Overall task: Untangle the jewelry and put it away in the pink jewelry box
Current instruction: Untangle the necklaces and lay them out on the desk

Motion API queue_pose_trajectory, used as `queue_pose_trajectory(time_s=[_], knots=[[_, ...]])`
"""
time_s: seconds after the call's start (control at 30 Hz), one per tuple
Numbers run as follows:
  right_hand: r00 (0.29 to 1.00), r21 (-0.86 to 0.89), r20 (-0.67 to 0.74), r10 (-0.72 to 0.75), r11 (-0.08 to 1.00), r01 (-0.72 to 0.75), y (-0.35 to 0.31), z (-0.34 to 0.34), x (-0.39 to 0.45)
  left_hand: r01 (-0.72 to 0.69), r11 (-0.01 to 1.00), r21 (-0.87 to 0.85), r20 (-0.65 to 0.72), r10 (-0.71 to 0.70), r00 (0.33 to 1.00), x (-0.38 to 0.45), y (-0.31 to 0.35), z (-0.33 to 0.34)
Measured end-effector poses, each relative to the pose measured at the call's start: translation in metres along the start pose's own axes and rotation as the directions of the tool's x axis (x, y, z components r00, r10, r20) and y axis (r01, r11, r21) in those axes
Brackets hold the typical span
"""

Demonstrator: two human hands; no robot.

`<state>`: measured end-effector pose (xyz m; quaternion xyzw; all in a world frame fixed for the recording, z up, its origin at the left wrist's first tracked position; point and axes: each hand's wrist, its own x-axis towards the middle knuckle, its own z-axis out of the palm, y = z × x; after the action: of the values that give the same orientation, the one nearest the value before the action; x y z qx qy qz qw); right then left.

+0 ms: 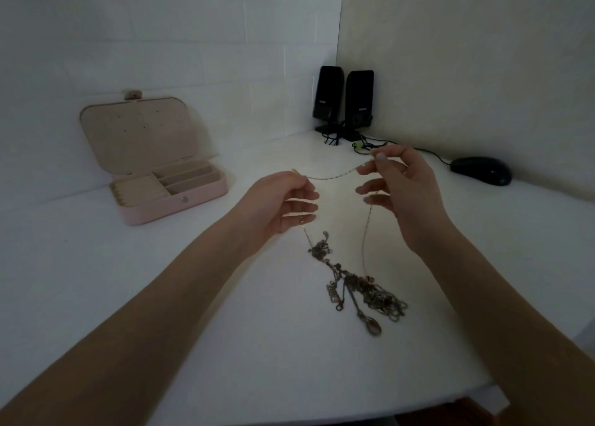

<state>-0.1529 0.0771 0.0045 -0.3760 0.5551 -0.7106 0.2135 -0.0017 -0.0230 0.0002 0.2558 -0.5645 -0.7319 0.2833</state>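
A thin silver chain [335,175] is stretched between my two hands above the white table. My left hand [280,203] pinches one end of it; my right hand [399,187] pinches it between thumb and forefinger further along. From the right hand the chain hangs down to a tangled heap of jewelry [360,284] lying on the table, with a pendant at its near end. The pink jewelry box [180,200] stands open at the left, lid leaning back, its compartments looking empty.
Two black speakers [344,100] stand in the far corner with cables beside them. A black computer mouse [481,170] lies at the right near the wall. The white table [96,280] ends close to me at the lower right.
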Motion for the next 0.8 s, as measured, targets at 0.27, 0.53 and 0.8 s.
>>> queue_pose_trajectory(time_s=[0.27,0.53,0.8], knots=[[0.987,-0.061,0.083,-0.138,0.988,0.143,0.005,0.005,0.001,-0.076,0.946,-0.315,0.134,0.123,0.983,-0.005,0.012,-0.005],[0.966,0.196,0.239,-0.094,0.980,0.047,0.003,0.009,-0.003,-0.041,0.986,-0.161,0.183,0.070,0.981,-0.003,-0.003,0.000],[0.928,0.423,0.371,-0.027,0.895,-0.143,-0.004,0.015,-0.006,0.104,0.973,-0.205,0.462,0.002,0.887,-0.002,-0.018,0.012]])
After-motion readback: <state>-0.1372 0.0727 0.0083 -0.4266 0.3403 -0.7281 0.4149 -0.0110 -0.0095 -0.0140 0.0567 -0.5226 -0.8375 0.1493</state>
